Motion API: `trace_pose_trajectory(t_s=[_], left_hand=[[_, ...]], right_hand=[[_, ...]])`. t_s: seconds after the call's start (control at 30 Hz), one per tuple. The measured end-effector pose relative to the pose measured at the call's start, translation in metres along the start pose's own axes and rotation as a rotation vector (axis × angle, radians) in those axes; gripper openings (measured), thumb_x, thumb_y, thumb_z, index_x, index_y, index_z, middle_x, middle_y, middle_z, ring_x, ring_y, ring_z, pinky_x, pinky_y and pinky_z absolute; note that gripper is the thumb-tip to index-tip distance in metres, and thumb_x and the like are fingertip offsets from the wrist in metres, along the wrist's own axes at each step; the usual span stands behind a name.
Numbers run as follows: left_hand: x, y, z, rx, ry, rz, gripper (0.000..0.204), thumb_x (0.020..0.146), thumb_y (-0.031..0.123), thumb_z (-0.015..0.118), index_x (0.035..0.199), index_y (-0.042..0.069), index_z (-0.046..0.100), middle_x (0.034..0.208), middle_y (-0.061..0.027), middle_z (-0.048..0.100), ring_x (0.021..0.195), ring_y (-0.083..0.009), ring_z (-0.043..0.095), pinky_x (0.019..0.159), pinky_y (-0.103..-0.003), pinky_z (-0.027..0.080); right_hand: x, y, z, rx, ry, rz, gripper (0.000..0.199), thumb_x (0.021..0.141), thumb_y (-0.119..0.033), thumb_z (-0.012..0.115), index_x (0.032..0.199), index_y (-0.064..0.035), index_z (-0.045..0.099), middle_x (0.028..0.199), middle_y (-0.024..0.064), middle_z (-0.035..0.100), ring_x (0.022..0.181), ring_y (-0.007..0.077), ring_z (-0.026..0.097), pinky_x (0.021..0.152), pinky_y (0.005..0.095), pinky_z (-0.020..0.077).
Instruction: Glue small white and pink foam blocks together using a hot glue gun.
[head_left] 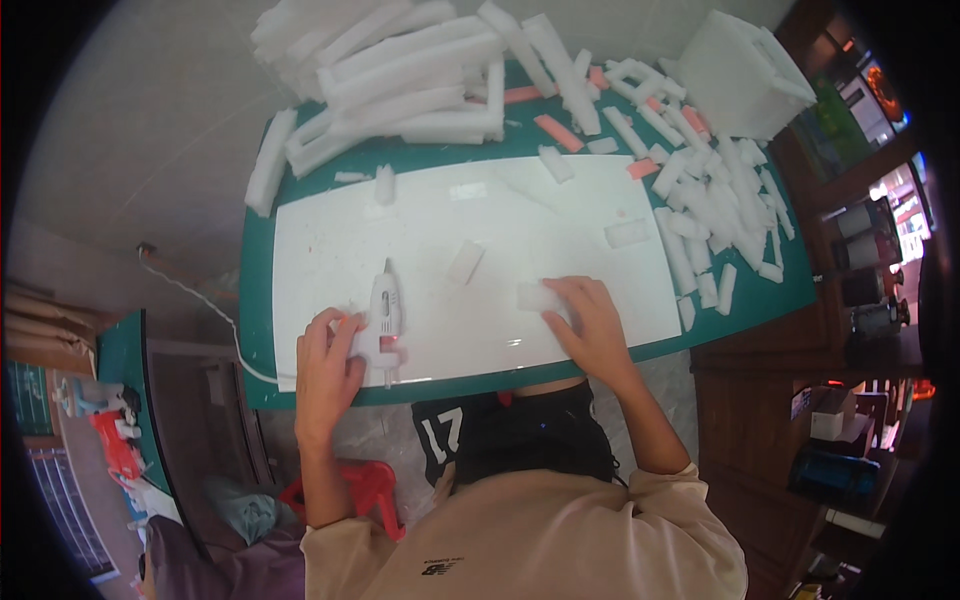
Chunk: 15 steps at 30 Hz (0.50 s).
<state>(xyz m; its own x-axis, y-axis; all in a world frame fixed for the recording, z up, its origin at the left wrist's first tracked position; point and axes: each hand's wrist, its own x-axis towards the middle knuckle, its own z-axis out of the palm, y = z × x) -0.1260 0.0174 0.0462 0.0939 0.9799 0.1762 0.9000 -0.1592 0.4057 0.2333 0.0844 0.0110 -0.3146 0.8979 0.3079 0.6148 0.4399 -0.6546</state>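
Note:
A white hot glue gun [385, 308] lies on the white board [440, 215], its nozzle pointing away from me. My left hand [332, 358] is closed around its handle, which the fingers partly hide. To the right, a small white foam block [534, 297] rests on the board, pinched at its right end between the thumb and fingers of my right hand [588, 322]. Between the two hands and a little farther off lies another foam piece [465, 262]. A third foam piece [627, 234] sits near the board's right edge.
Long foam strips [410, 75] are piled along the far edge of the green table [262, 330]. Loose foam scraps [735, 205] and pink pieces [558, 132] cover its right side, beside a large foam box [745, 75]. A white cord [215, 300] runs off left. A red stool [365, 490] stands below.

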Motion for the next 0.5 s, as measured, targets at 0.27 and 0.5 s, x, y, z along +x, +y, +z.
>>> trace_pose_trajectory(t_s=[0.27, 0.5], left_hand=[[0.001, -0.010, 0.021, -0.119, 0.186, 0.001, 0.056, 0.068, -0.008, 0.057, 0.122, 0.002, 0.063, 0.129, -0.0166, 0.052, 0.098, -0.0318, 0.057, 0.084, -0.041, 0.049], [0.009, -0.012, 0.043, -0.136, 0.355, 0.047, 0.060, 0.069, -0.008, 0.053, 0.128, 0.001, 0.063, 0.134, -0.0176, 0.054, 0.111, -0.0324, 0.053, 0.091, -0.040, 0.047]], right_hand=[[0.001, 0.002, -0.001, 0.044, 0.023, 0.036, 0.038, 0.084, -0.011, 0.073, 0.121, -0.0055, 0.065, 0.114, 0.0137, 0.064, 0.106, 0.0328, 0.058, 0.094, 0.0396, 0.0464], [0.000, 0.001, -0.002, 0.048, 0.049, 0.039, 0.038, 0.083, -0.010, 0.074, 0.120, -0.0059, 0.066, 0.115, 0.0141, 0.065, 0.107, 0.0328, 0.059, 0.094, 0.0398, 0.0473]])
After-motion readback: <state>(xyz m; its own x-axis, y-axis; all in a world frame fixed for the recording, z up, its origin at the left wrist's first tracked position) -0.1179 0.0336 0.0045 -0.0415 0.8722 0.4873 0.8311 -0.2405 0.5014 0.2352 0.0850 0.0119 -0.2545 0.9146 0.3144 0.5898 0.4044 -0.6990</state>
